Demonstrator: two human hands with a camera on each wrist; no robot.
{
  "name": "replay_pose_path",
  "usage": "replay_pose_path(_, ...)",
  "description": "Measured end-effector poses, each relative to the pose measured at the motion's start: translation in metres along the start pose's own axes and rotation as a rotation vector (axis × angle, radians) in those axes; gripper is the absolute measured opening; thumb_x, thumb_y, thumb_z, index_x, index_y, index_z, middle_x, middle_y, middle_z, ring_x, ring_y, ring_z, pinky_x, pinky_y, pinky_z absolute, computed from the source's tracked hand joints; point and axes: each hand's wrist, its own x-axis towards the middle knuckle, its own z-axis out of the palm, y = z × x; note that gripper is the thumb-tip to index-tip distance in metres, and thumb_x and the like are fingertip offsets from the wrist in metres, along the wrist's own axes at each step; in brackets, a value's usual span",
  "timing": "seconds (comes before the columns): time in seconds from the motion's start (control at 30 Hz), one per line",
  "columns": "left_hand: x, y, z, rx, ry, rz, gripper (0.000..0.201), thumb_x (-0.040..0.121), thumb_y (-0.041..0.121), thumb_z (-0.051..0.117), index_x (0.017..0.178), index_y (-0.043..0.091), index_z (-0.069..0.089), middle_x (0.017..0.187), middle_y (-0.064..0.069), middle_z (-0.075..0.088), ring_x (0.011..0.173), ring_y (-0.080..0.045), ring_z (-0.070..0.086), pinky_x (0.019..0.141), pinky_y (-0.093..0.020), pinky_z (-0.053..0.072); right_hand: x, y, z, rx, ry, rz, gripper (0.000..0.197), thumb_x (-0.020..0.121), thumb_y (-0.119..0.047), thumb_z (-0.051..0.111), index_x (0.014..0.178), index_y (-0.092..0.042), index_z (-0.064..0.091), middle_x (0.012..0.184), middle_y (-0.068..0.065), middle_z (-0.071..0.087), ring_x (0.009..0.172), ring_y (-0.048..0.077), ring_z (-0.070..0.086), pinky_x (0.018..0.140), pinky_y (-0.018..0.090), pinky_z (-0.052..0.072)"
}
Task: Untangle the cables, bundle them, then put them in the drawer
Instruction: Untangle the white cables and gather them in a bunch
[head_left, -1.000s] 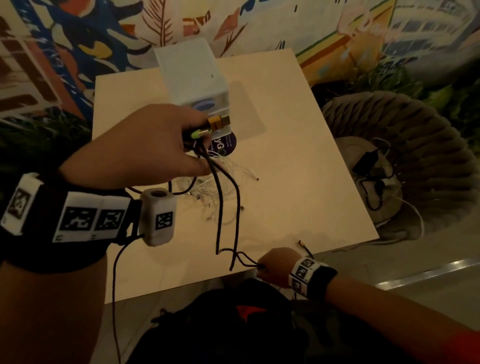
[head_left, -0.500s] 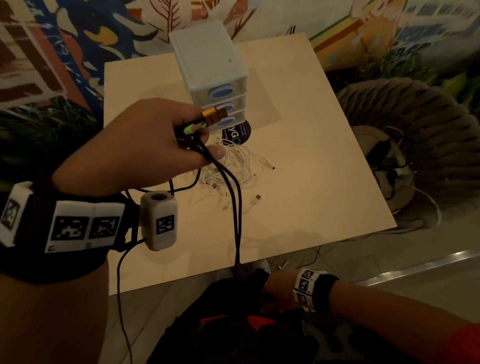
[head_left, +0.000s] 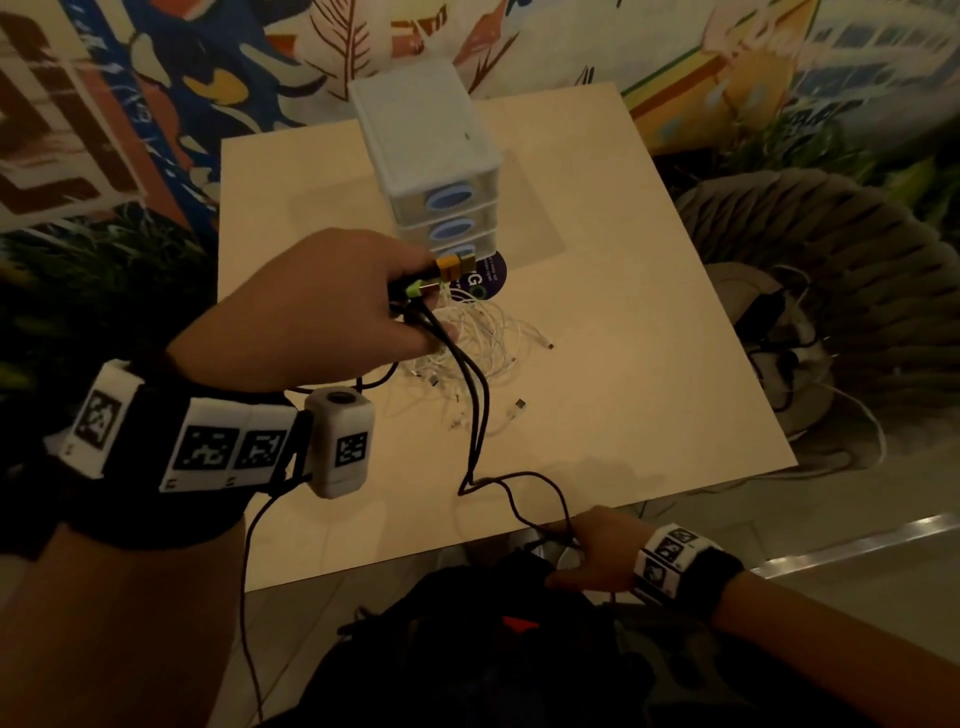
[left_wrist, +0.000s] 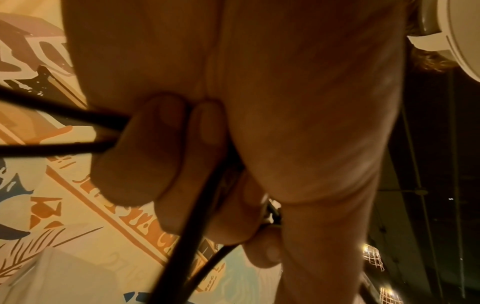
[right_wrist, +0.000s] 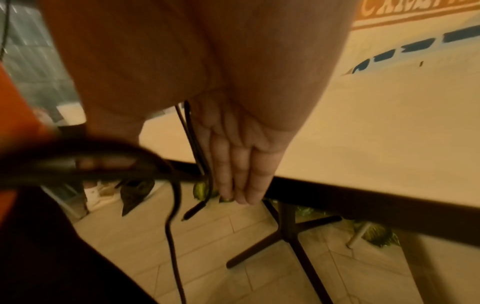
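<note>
Over the table (head_left: 623, 364) our left hand (head_left: 311, 312) grips the black cables (head_left: 475, 415); we cannot tell the right hand (head_left: 597, 545) grip; slack may snag the white cables (head_left: 488, 332).

A pale square table (head_left: 649, 374) on a dark cross-shaped base (right_wrist: 288, 226) stands before a painted mural wall (head_left: 156, 104). A woven round chair (head_left: 857, 249) sits beside it on the light tiled floor (right_wrist: 207, 246). Dim, warm light.

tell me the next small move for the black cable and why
Probably lift the right hand toward the left hand to fold the black cable into a first loop. The left hand grips its plug ends above the table, and slack lies on the table and runs past the right hand.
</note>
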Motion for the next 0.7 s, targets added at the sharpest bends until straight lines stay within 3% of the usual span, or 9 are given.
replay_pose_path(0.17,-0.001,0.001,-0.008,0.024,-0.003,0.011,0.034,0.082,0.047,0.077,0.069,0.039,0.046,0.070,0.012,0.056,0.067,-0.003,0.051,0.057,-0.025,0.033,-0.027,0.008,-0.029,-0.192,-0.008,0.143,0.085,0.075,-0.079,0.060,0.142,-0.026,0.054,0.133,-0.002,0.064,0.123,0.022,0.059,0.103,0.037,0.049)
replay_pose_path(0.23,-0.001,0.005,-0.010,0.036,-0.006,0.014,0.037,0.083,0.044,0.078,0.068,0.043,0.044,0.069,0.013,0.054,0.066,0.000,0.049,0.057,-0.023,0.031,-0.039,0.006,-0.054,-0.249,0.024,0.171,0.079,0.080,-0.079,0.056,0.140,-0.027,0.056,0.128,-0.008,0.066,0.118,0.016,0.060,0.099,0.034,0.050)
replay_pose_path(0.3,0.000,0.009,-0.010,0.061,-0.023,0.029,0.038,0.083,0.043,0.078,0.068,0.042,0.043,0.069,0.012,0.053,0.065,-0.001,0.049,0.056,-0.024,0.031,-0.054,-0.006,-0.091,-0.143,0.183,0.133,0.073,0.081,-0.081,0.053,0.137,-0.036,0.056,0.120,-0.018,0.068,0.103,0.004,0.063,0.093,0.030,0.052)
replay_pose_path(0.33,0.003,0.012,-0.008,0.074,-0.031,0.036,0.038,0.083,0.043,0.078,0.068,0.040,0.043,0.069,0.011,0.053,0.066,-0.002,0.049,0.056,-0.026,0.032,-0.062,-0.015,-0.110,-0.037,0.302,0.070,0.074,0.078,-0.085,0.052,0.136,-0.039,0.055,0.120,-0.021,0.067,0.100,-0.003,0.063,0.091,0.029,0.054)
replay_pose_path(0.4,0.010,0.020,-0.004,0.079,-0.031,0.040,0.036,0.083,0.044,0.076,0.068,0.039,0.043,0.070,0.010,0.054,0.066,-0.004,0.050,0.056,-0.026,0.033,-0.080,-0.044,-0.150,0.233,0.507,-0.158,0.075,0.077,-0.084,0.054,0.138,-0.042,0.054,0.129,-0.024,0.063,0.109,-0.009,0.060,0.097,0.027,0.053)
replay_pose_path(0.5,0.023,0.030,0.001,0.060,-0.016,0.039,0.018,0.083,0.047,0.073,0.080,0.037,0.059,0.077,0.007,0.061,0.071,-0.010,0.056,0.061,-0.031,0.041,-0.084,-0.096,-0.193,0.463,0.554,-0.499,0.062,0.088,-0.059,0.064,0.143,-0.032,0.054,0.136,-0.018,0.062,0.124,-0.003,0.057,0.106,0.025,0.047)
replay_pose_path(0.6,0.030,0.030,-0.004,0.017,-0.009,0.023,0.041,0.076,0.056,0.073,0.105,0.028,0.069,0.089,0.008,0.068,0.084,-0.012,0.063,0.073,-0.033,0.051,-0.069,-0.125,-0.210,0.592,0.546,-0.568,0.049,0.094,-0.047,0.061,0.132,-0.017,0.057,0.106,-0.002,0.074,0.097,0.020,0.073,0.092,0.049,0.057)
replay_pose_path(0.63,0.031,0.027,-0.009,-0.018,0.007,0.016,0.044,0.074,0.058,0.076,0.105,0.028,0.069,0.085,0.012,0.068,0.081,-0.007,0.062,0.070,-0.026,0.049,-0.067,-0.127,-0.213,0.614,0.523,-0.571,0.042,0.098,-0.042,0.058,0.128,-0.013,0.057,0.088,0.002,0.073,0.082,0.026,0.073,0.082,0.054,0.058)
replay_pose_path(0.7,0.030,0.020,-0.021,-0.084,0.018,-0.005,0.038,0.071,0.058,0.082,0.096,0.032,0.068,0.071,0.018,0.063,0.067,0.002,0.057,0.056,-0.015,0.039,-0.067,-0.123,-0.216,0.633,0.478,-0.580,0.030,0.106,-0.031,0.049,0.120,-0.006,0.059,0.063,0.004,0.059,0.058,0.031,0.063,0.065,0.051,0.058)
